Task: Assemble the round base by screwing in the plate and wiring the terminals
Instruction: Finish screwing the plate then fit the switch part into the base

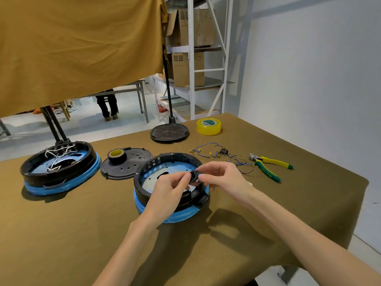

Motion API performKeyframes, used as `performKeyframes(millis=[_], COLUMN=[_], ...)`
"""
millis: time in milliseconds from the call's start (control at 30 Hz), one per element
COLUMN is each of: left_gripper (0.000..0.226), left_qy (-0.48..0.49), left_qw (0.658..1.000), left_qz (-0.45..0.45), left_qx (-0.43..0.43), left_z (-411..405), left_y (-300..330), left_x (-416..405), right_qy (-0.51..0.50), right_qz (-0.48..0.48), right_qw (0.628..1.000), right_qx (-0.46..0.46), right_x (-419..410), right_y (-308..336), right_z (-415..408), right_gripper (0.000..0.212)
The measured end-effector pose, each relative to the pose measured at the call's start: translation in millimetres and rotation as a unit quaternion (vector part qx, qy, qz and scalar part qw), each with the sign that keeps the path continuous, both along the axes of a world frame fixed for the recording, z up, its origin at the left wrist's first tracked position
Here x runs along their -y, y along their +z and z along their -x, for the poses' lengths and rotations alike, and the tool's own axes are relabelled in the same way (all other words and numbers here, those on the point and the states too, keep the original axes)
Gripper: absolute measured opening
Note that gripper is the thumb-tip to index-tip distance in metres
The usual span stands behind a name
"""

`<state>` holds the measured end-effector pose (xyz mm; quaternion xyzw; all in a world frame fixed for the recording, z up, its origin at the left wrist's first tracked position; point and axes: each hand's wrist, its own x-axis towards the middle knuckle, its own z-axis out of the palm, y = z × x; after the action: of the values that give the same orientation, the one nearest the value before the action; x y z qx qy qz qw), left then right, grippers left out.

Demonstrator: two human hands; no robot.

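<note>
Head view, looking down on an olive-cloth table [268, 213].

Near centre: round black plastic base with a blue-wrapped lower rim [171, 188], open side up, pale perforated metal plate [150, 179] lying inside. Whether screwed down, impossible to tell.

Above the base's right inner wall: small black plastic socket part [193, 174], pinched from both sides. Left hand [171, 188] curled round it from the near left, thumb and forefinger closed on it; right hand [221, 176] meeting it from the right, fingertips gripping the same piece. Neither hand free.

Right of the base: tangle of thin blue wires with brass ring terminals [218, 154], a small black switch block [223, 151] among them, all loose on the cloth, apart from the base. Further right: yellow-and-green-handled cutting pliers [270, 166]. Far right of centre: roll of clear yellowish tape [208, 126].

Left of the base: flat black perforated cover disc [127, 164] with a roll of black-and-yellow tape [117, 156] on it. Far centre: another black ribbed disc [169, 133]. Far left: second black-and-blue base [59, 168], white wires already inside.

Judged progress: early to middle. Socket apparently being fitted to the wall; no wire visibly attached in the near base. Left to do, seemingly: seating the socket, wiring the terminals, closing with a cover.
</note>
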<state>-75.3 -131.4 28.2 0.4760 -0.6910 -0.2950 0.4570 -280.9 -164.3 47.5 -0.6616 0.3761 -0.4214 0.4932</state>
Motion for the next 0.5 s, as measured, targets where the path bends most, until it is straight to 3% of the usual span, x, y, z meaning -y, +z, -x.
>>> performKeyframes(millis=[67, 133, 233, 333, 500], left_gripper=[0.025, 0.022, 0.021, 0.026, 0.026], left_qy=[0.011, 0.037, 0.067, 0.086, 0.085], left_qw=[1.0, 0.999, 0.993, 0.983, 0.978], left_qz=[0.002, 0.004, 0.024, 0.057, 0.075], left_qx=[0.017, 0.035, 0.092, 0.154, 0.178], left_z=[0, 0, 2, 2, -6], left_y=[-1, 0, -2, -5, -4], left_x=[-1, 0, -1, -4, -7], right_qy=[-0.033, -0.076, -0.02, 0.008, 0.002], right_qz=[0.085, 0.176, 0.212, 0.23, 0.271], right_qw=[0.992, 0.962, 0.924, 0.912, 0.9], right_qx=[-0.082, -0.193, -0.318, -0.339, -0.343], right_x=[5, 12, 20, 22, 19], right_y=[-4, -9, -13, -19, -29], right_z=[0, 1, 5, 8, 12], right_gripper=[0.015, 0.024, 0.038, 0.036, 0.035])
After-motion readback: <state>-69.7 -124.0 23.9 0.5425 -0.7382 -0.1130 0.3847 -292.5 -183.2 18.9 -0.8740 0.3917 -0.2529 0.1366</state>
